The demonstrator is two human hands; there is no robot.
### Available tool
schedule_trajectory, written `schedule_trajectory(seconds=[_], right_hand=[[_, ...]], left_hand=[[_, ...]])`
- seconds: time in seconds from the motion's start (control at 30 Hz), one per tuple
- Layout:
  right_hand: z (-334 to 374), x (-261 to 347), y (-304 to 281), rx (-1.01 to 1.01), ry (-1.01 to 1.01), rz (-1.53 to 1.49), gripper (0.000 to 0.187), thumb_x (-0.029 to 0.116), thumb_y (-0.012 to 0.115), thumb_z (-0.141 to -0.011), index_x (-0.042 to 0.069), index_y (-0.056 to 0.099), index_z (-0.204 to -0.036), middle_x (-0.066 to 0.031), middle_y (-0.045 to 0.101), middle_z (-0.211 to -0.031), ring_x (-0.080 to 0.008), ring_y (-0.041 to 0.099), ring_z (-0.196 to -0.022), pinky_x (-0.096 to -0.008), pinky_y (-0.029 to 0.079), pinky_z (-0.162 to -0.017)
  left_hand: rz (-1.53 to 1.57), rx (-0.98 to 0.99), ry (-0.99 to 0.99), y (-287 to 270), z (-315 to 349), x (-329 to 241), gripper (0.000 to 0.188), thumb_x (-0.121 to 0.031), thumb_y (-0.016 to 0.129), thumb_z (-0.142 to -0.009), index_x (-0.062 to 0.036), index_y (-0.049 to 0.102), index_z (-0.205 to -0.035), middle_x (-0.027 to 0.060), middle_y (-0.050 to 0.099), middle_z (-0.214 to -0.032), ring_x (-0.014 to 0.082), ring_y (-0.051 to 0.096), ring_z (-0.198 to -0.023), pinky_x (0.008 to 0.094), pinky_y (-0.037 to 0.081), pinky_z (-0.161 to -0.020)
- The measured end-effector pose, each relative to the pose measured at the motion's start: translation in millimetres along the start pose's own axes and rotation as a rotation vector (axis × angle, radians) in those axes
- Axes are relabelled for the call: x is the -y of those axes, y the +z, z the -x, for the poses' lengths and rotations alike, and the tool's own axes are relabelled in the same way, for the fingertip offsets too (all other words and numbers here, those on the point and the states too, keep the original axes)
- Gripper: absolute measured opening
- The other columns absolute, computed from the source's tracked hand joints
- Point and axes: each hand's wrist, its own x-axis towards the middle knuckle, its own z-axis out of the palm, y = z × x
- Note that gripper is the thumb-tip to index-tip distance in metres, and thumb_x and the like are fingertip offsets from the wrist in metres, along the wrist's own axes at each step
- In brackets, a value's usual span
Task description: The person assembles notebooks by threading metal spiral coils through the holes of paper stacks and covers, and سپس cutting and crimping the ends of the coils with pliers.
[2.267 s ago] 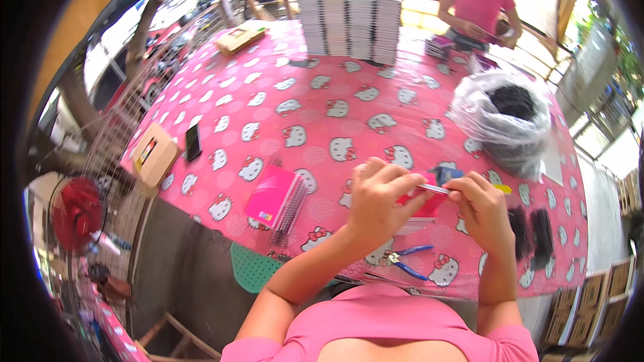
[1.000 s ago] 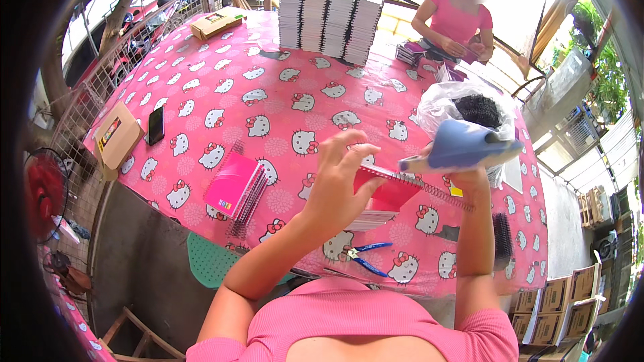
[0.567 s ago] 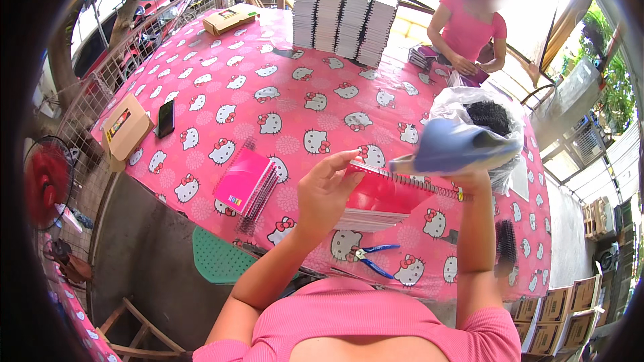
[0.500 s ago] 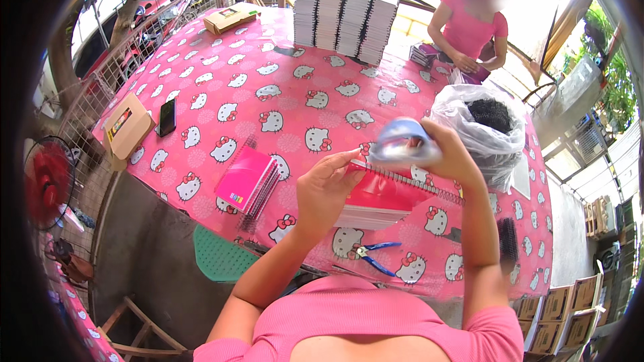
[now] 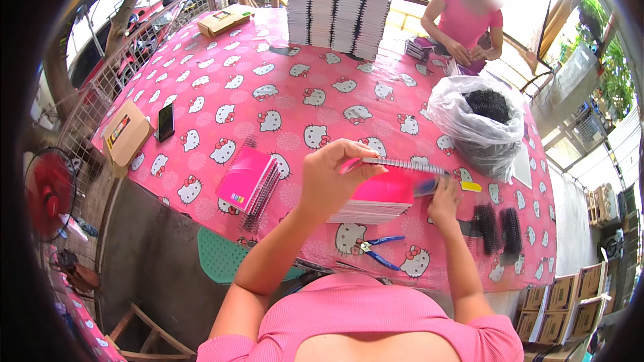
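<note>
My left hand [image 5: 335, 177] pinches the left end of a spiral-bound notebook [image 5: 406, 165], raised and seen almost edge-on. Beneath it on the table sits a stack of paper blocks [image 5: 372, 211] with a glossy pink-red cover on top. My right hand [image 5: 444, 202] is low beside the stack's right side, its fingers closed at a blurred blue object [image 5: 425, 188]. The notebook and the hand hide most of that object, so its kind does not show. A yellow piece [image 5: 471, 186] lies just right of those fingers. Blue-handled cutting pliers [image 5: 379, 251] lie spread in front of the stack.
Pink spiral notebooks [image 5: 248, 181] lie at left, near a phone [image 5: 166, 122] and a cardboard box [image 5: 126, 134]. Tall bound stacks [image 5: 339, 20] stand at the back. At right are a plastic bag of black coils [image 5: 476, 127] and black coil bundles [image 5: 500, 231]. A co-worker [image 5: 469, 20] handles notebooks.
My right hand has come down with the blue object from above the notebook to the stack's right side. The notebook in my left hand has tipped closer to edge-on. The yellow piece now shows.
</note>
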Motion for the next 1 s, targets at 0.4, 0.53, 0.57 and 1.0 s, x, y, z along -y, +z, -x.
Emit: schedule_trajectory(seconds=[0.4, 0.53, 0.57, 1.0], right_hand=[[116.7, 68.4, -71.7, 0.317, -0.37, -0.576, 0.055, 0.028, 0.066, -0.083, 0.005, 0.048, -0.129, -0.0162, 0.053, -0.121, -0.0354, 0.051, -0.112, -0.0454, 0.041, -0.095], [113.5, 52.3, -77.3, 0.52, -0.101, -0.836, 0.05, 0.025, 0.061, -0.087, 0.002, 0.045, -0.128, -0.0197, 0.05, -0.116, -0.0353, 0.052, -0.106, -0.0425, 0.041, -0.093], [108.6, 49.5, -85.8, 0.525, -0.057, -0.91, 0.047, 0.025, 0.06, -0.088, 0.001, 0.046, -0.126, -0.0201, 0.05, -0.115, -0.0354, 0.052, -0.105, -0.0422, 0.042, -0.092], [52.1, 51.7, -183.4, 0.148, -0.216, -1.154, 0.047, 0.023, 0.068, -0.082, 0.002, 0.051, -0.121, -0.0186, 0.053, -0.115, -0.0355, 0.054, -0.104, -0.0436, 0.043, -0.09]], left_hand=[[-0.539, 0.272, 0.381, 4.4, 38.9, 7.3, 0.037, 0.012, 0.064, -0.072, -0.0008, 0.066, -0.107, 0.0145, 0.064, -0.106, 0.0275, 0.062, -0.086, 0.0351, 0.053, -0.075], [-0.389, 0.158, 0.2, 11.5, 46.2, 5.5, 0.028, 0.007, 0.07, -0.072, 0.0007, 0.066, -0.099, 0.016, 0.065, -0.107, 0.0274, 0.063, -0.086, 0.0348, 0.054, -0.074], [-0.369, 0.138, 0.158, 14.0, 47.0, 5.2, 0.024, 0.005, 0.072, -0.072, 0.0014, 0.066, -0.095, 0.0165, 0.065, -0.107, 0.0271, 0.063, -0.086, 0.0344, 0.054, -0.073], [-0.401, 0.091, 0.224, 18.5, 51.1, 7.6, 0.022, 0.002, 0.079, -0.07, 0.002, 0.06, -0.082, 0.0197, 0.064, -0.107, 0.0278, 0.064, -0.089, 0.0336, 0.054, -0.069]])
